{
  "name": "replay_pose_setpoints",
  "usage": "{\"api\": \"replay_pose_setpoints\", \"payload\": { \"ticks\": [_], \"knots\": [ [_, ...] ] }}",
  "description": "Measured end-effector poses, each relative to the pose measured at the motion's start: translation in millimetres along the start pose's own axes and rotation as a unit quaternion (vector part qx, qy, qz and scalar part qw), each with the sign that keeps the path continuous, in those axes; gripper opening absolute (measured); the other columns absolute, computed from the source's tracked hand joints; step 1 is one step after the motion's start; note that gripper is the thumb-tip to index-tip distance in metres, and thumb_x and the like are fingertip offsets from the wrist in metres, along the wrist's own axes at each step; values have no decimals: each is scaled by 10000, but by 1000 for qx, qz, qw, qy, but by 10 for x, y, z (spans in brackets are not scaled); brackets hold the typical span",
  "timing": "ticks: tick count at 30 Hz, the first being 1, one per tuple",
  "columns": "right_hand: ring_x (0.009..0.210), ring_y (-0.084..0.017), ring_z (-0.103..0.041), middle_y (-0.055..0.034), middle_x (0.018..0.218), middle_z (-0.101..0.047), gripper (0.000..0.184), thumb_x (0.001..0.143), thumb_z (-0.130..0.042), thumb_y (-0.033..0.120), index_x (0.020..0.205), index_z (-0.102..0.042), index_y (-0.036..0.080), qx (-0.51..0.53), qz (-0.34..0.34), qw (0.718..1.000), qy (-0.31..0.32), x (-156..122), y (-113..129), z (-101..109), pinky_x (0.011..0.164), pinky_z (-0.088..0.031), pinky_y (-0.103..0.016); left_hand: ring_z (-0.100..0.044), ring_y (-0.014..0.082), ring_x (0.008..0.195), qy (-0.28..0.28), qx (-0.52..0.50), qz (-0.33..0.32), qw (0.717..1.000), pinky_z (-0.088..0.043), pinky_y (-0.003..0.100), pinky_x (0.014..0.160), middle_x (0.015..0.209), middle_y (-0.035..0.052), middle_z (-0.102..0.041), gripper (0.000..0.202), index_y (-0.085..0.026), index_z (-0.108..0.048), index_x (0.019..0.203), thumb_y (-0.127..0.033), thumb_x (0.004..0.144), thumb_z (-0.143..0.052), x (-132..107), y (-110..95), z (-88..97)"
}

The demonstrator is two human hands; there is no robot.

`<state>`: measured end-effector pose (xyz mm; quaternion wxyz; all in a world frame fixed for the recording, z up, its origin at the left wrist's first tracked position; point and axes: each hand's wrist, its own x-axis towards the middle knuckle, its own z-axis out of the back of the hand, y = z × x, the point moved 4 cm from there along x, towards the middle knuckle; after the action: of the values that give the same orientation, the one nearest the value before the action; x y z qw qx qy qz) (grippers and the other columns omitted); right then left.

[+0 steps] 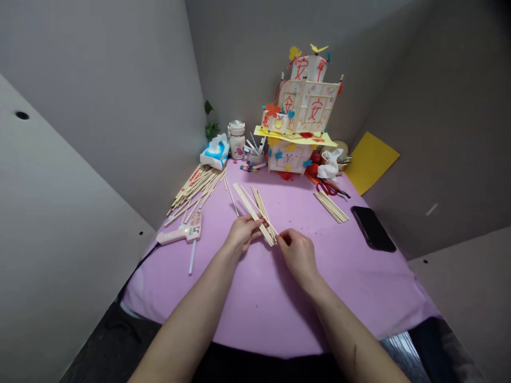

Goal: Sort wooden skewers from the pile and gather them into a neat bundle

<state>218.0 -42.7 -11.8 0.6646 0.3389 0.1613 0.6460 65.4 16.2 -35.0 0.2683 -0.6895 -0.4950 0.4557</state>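
Thin wooden sticks (244, 199) lie in my left hand (242, 233), its fingers curled round them near their lower ends. They slant away from me over the middle of the purple cloth. My right hand (297, 251) pinches the near end of one thin stick (250, 198), close beside the bundle. Several more sticks (259, 202) lie just behind, partly covered by those in hand; whether all of them are held I cannot tell. A single stick (231, 197) rests on the cloth to the left.
A pile of sticks (199, 186) and a pink glue gun (183, 231) lie on the left. On the right are a short row of sticks (331, 206), a phone (373, 229) and red-handled scissors (328, 187). A decorated paper-and-stick lantern (311, 106) stands at the back.
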Motion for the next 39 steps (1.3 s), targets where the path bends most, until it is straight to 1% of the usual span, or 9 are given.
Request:
{"api": "replay_pose_setpoints", "payload": {
  "ticks": [3,6,11,14,18,27,34,37,39],
  "knots": [
    [653,-155,-607,-17,714,-696,146,830,-603,275,739,-679,190,91,0,996,-25,-43,-52,-17,658,-406,-259,-698,164,663,-1,-11,-12,1000,-589,263,645,796,120,-723,122,-68,-669,866,-11,799,-584,-2,-1,-13],
    [639,-147,-594,-10,698,-687,158,811,-622,304,731,-684,182,160,-10,987,-26,-40,-89,-56,651,-416,-257,-695,157,661,-5,-16,-20,1000,-586,250,633,804,121,-729,113,-70,-676,853,-24,806,-584,2,-15,1],
    [600,-137,-550,-3,660,-658,185,779,-646,344,729,-691,172,250,-61,966,5,-13,-145,-124,595,-411,-255,-700,161,687,4,-16,-27,1000,-586,245,630,839,128,-737,122,-67,-687,863,-20,791,-601,-19,-30,-10],
    [587,-136,-532,-4,646,-641,190,754,-659,350,727,-686,165,286,-85,954,19,-6,-174,-163,560,-400,-253,-705,170,712,11,-17,-29,999,-590,252,640,867,138,-740,114,-70,-691,871,-37,773,-641,-43,-37,-33],
    [564,-128,-514,1,634,-627,185,733,-671,345,715,-670,161,312,-94,945,28,-2,-193,-207,544,-389,-251,-709,180,736,11,-20,-28,999,-600,285,682,894,148,-741,124,-71,-688,885,-38,773,-646,-63,-48,-46],
    [633,-143,-550,-16,669,-655,187,729,-672,337,725,-678,150,320,-86,943,40,15,-219,-216,623,-418,-264,-714,190,766,14,-21,-23,999,-595,297,692,942,156,-737,144,-70,-679,905,-21,780,-628,-77,-61,-52],
    [563,-127,-519,-11,634,-636,213,730,-672,361,726,-681,149,308,-84,946,56,32,-226,-216,530,-386,-241,-712,189,773,26,-19,-25,999,-590,306,719,900,140,-735,177,-80,-675,904,-45,732,-699,-31,-35,-43],
    [532,-123,-514,-15,629,-635,259,752,-650,388,785,-707,138,330,-95,935,87,59,-253,-179,500,-386,-238,-706,175,761,25,-5,-30,999,-586,291,710,855,119,-734,164,-80,-665,886,-24,732,-674,4,-96,-103],
    [542,-127,-534,-26,673,-658,287,759,-641,393,857,-720,135,348,-100,926,108,94,-297,-128,502,-405,-241,-703,175,767,31,15,-39,999,-585,293,711,831,108,-732,164,-86,-657,876,-27,725,-678,34,-157,-200]
  ]
}}
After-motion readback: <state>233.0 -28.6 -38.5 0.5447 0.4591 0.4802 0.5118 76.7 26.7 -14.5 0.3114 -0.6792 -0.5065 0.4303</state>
